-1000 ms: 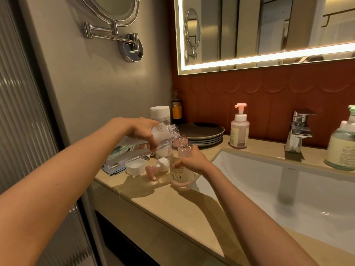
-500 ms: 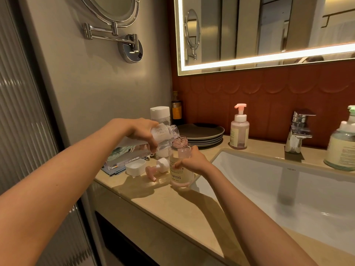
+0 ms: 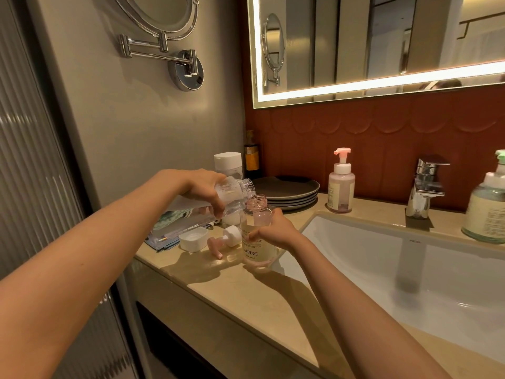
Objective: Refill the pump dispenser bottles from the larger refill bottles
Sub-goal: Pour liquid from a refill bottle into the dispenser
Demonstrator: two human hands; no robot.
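Observation:
My left hand (image 3: 203,188) grips a clear refill bottle (image 3: 232,194), tipped nearly level, its open mouth just above the neck of a pink-tinted dispenser bottle (image 3: 258,247). That dispenser stands uncapped on the beige counter (image 3: 246,296), and my right hand (image 3: 273,228) holds it around its middle. Its pink and white pump head (image 3: 225,240) lies on the counter just left of it. A white cap (image 3: 193,238) lies farther left. A second white-capped refill bottle (image 3: 228,162) stands behind my left hand.
A stack of grey plates (image 3: 289,191) sits behind the bottles. Another pink pump bottle (image 3: 341,184), a chrome tap (image 3: 425,187) and a green pump bottle (image 3: 487,209) line the back wall. The white sink (image 3: 410,269) lies to the right. A swing-arm mirror (image 3: 164,31) hangs on the left wall.

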